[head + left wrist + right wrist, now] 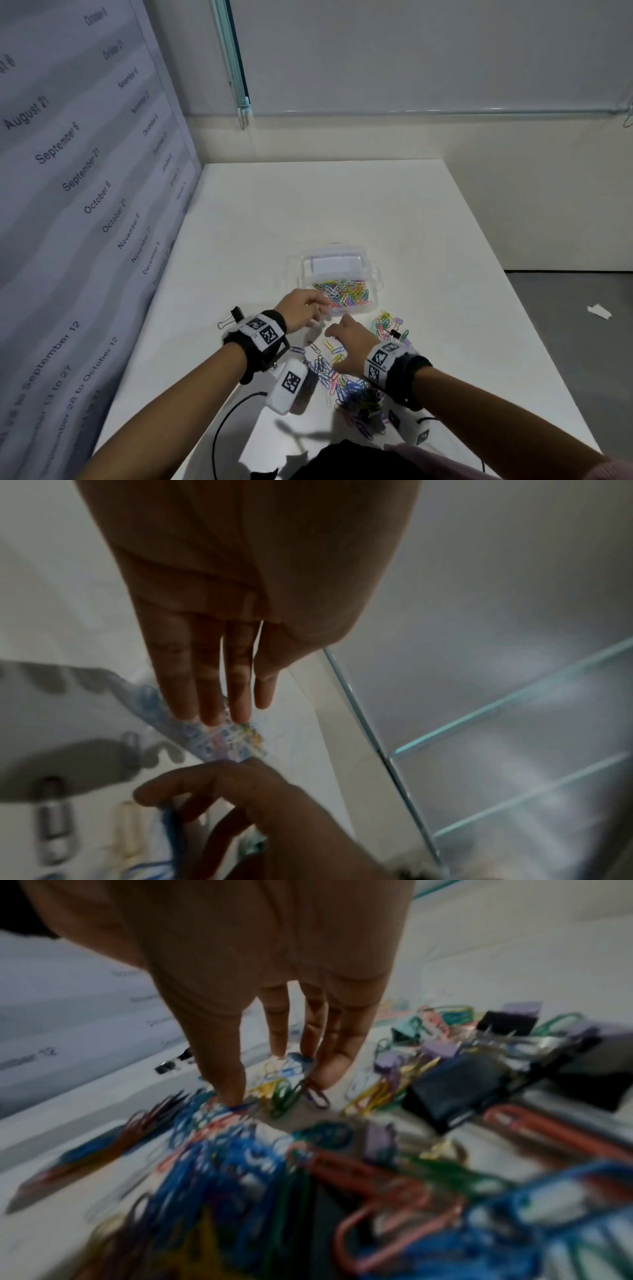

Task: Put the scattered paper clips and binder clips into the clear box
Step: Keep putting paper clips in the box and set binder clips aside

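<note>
The clear box (373, 277) stands open mid-table with many coloured paper clips (347, 293) inside. My left hand (320, 310) hovers at the box's front-left corner; in the left wrist view its fingers (209, 696) are straight and hold nothing, pointing at the clips in the box (236, 735). My right hand (334, 334) reaches down over the scattered paper clips (329, 347). Its straight fingers (337, 1056) and thumb touch loose clips on the table. A bigger heap (358, 395) lies under my right wrist. Black binder clips (455, 1093) sit among them.
A black binder clip (233, 317) lies alone left of my left wrist. Another cluster of clips (390, 325) with pastel binder clips lies right of the box. A printed sheet (85, 205) walls the table's left side. A cable (222, 428) runs near the front edge.
</note>
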Demonstrator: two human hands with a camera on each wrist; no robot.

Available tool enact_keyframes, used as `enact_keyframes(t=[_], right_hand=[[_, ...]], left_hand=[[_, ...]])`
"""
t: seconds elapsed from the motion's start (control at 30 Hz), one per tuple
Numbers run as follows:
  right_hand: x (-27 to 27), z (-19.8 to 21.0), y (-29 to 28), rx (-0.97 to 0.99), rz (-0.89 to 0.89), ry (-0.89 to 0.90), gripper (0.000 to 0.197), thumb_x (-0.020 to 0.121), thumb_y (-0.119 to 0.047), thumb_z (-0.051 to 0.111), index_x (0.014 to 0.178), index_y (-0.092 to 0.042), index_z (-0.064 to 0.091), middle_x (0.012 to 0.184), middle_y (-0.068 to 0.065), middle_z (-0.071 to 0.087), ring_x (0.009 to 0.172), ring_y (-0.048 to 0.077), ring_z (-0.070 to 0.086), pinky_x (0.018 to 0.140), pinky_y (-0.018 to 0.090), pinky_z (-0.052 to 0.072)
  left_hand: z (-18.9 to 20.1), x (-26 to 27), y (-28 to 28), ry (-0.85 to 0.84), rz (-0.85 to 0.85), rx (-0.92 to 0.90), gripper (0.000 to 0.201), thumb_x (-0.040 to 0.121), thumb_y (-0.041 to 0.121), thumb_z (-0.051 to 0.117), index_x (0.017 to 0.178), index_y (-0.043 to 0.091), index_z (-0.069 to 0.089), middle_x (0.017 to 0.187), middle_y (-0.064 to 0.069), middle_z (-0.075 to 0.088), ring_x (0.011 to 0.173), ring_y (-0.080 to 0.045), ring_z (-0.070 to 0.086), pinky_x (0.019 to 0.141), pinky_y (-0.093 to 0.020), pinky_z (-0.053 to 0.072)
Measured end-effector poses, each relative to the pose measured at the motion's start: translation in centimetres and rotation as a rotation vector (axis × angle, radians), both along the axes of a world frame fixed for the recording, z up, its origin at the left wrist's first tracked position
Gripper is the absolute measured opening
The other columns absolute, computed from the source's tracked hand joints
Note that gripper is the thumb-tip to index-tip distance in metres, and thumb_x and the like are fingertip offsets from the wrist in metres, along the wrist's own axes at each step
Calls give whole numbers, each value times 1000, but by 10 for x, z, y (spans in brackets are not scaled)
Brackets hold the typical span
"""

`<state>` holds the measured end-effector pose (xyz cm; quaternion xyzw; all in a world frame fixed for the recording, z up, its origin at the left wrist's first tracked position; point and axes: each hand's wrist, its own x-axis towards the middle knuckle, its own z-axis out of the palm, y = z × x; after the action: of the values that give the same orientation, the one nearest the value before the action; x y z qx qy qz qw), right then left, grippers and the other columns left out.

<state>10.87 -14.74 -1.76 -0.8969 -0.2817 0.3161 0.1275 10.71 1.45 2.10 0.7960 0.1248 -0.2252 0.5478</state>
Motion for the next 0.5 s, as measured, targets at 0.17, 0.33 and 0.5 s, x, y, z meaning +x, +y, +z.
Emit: enact_keyframes(t=[0.17, 0.33, 0.5], right_hand=[[-9, -5, 9, 92, 86, 71, 48, 78, -16, 63, 125, -17, 52, 119, 13, 46, 107, 28, 51, 89, 32, 42], [7, -1, 8, 99, 16, 33, 54, 83, -21, 62, 134, -20, 42, 131, 8, 41, 119, 23, 47, 100, 30, 39], [3, -2, 18, 42, 96, 57, 80, 77, -29, 71, 142, -16, 28, 136, 10, 32, 125, 25, 40, 107, 34, 36]], left_hand=[[-17, -38, 14, -28, -285, 394, 33, 87, 16, 59, 120, 15, 59, 120, -6, 62, 106, -18, 59, 94, -28, 47], [-40, -81, 28, -29, -422, 498, 99, 64, 41, 80, 144, 25, 24, 128, -2, 34, 121, -17, 38, 104, -27, 37], [-53, -88, 30, -58, -461, 605, 107, 56, 42, 85, 141, 24, 23, 127, -1, 32, 119, -17, 39, 103, -31, 40]])
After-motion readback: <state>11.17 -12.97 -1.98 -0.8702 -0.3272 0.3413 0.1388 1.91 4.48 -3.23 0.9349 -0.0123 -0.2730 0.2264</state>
